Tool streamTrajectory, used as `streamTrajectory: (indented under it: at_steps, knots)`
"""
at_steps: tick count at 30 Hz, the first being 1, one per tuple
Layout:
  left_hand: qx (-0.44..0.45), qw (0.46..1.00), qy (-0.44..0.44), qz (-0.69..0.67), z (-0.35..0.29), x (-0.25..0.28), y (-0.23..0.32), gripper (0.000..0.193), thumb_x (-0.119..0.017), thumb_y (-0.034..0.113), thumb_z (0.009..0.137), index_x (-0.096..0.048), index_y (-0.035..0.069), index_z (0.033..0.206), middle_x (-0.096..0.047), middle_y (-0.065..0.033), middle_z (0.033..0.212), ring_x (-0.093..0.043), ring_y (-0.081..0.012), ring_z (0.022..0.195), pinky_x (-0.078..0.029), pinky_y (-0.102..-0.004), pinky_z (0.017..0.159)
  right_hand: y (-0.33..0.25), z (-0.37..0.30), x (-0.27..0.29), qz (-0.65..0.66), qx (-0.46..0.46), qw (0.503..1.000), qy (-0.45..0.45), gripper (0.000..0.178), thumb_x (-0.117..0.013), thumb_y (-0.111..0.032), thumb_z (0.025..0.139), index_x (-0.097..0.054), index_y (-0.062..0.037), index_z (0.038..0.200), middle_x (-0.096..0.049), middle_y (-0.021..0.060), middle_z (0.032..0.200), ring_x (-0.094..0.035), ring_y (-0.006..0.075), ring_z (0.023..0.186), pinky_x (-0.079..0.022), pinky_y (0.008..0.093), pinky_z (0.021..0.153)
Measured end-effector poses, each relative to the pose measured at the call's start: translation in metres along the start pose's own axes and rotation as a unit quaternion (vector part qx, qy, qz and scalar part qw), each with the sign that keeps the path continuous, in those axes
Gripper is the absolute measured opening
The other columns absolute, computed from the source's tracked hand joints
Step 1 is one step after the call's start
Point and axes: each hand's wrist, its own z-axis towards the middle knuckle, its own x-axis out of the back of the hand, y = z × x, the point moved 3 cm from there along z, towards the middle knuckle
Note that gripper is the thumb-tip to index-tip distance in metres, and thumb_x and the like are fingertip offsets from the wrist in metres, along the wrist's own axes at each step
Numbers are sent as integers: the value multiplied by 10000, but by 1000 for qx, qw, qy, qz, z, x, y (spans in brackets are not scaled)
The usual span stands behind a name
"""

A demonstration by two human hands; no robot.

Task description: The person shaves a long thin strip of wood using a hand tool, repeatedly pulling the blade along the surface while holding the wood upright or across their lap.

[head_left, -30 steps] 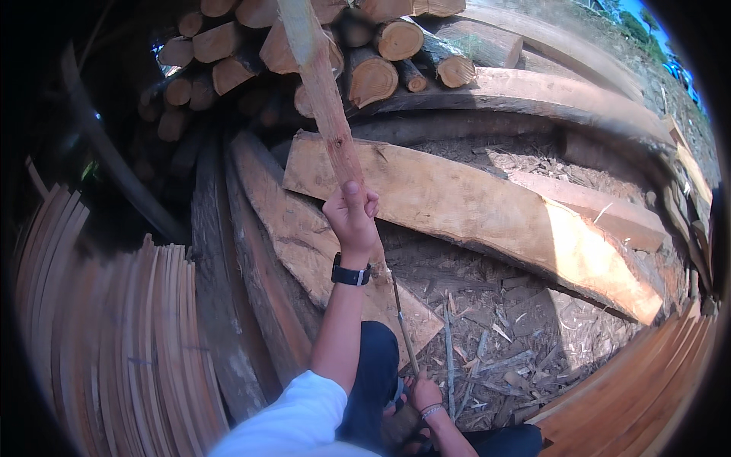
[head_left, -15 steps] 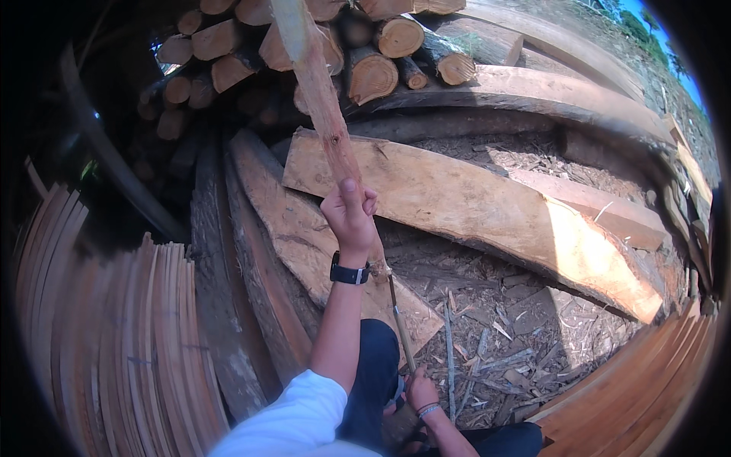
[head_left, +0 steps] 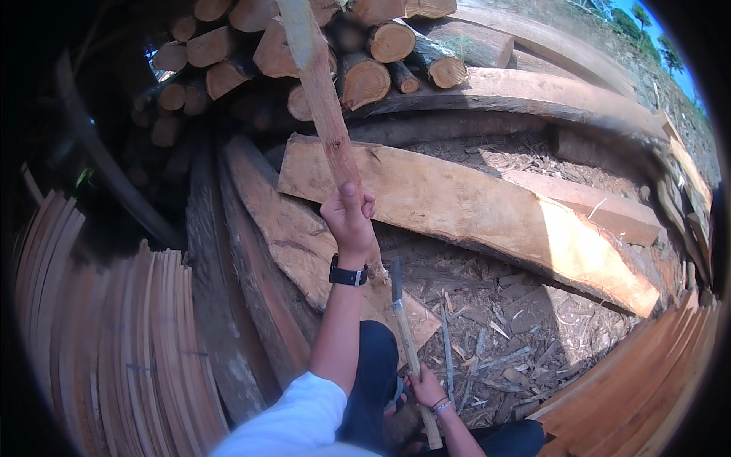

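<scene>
My left hand (head_left: 350, 217), closed, grips a long rough wooden strip (head_left: 329, 114) that stands upright and runs up past the top edge. Its lower end shows just below the wrist with the dark watch. Low in the middle, my right hand (head_left: 428, 387) is wrapped round the wooden handle of a long-handled knife (head_left: 409, 339). The knife's dark metal blade points up and sits just right of the strip's lower end, apart from it.
A wide plank (head_left: 457, 202) lies across the ground ahead, overlapping another slab (head_left: 285, 228). Cut logs (head_left: 367, 80) are piled at the back. Stacked boards stand at left (head_left: 145, 327) and lower right (head_left: 640, 373). Wood chips and sticks (head_left: 502, 365) litter the ground.
The knife has turned so its blade's flat side shows, and its tip has risen and moved away from the strip's lower end. The left hand holds nearly still; the view has shifted slightly.
</scene>
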Motion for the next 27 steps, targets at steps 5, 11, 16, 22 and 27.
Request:
streamTrajectory:
  at_steps: [5, 11, 16, 22, 27]
  knots:
    - [-2, 1000, -3, 0, 1, 7, 3, 509, -502, 425, 926, -505, -15, 670, -448, -9, 539, -390, -56, 450, -291, -206, 435, -16, -11, -15, -198, 12, 976, 92, 242, -503, -191, 889, -416, 20, 971, -593, 307, 756, -583, 480, 722, -472, 538, 657]
    - [-21, 998, 2, 59, 1, 5, 3, 580, -444, 531, 915, -490, 8, 668, -405, -3, 486, -377, -66, 412, -264, -197, 400, -10, -9, -5, -240, 45, 963, 115, 247, -497, -170, 882, -396, 39, 968, -570, 319, 691, -571, 495, 685, -460, 549, 606]
    - [-22, 998, -12, 55, -2, -1, -1, 580, -442, 530, 916, -495, 6, 672, -408, -3, 487, -380, -65, 416, -267, -196, 403, -43, -15, 13, -197, 53, 961, 184, 260, -496, -180, 876, -381, 36, 965, -571, 317, 679, -571, 500, 657, -462, 562, 593]
    - [-8, 998, -1, 61, -2, 0, 2, 586, -443, 533, 914, -500, 3, 671, -413, -3, 491, -385, -65, 423, -272, -198, 410, 8, -2, -16, -280, 26, 958, 59, 253, -493, -186, 875, -403, 37, 956, -583, 326, 715, -601, 478, 714, -492, 538, 629]
    - [-5, 1000, -3, 20, -2, 7, 2, 531, -485, 467, 919, -503, -6, 679, -432, -8, 523, -397, -62, 456, -292, -206, 434, -37, -16, -7, -230, 36, 961, 147, 272, -492, -196, 877, -401, 37, 984, -584, 318, 693, -603, 475, 699, -496, 538, 626]
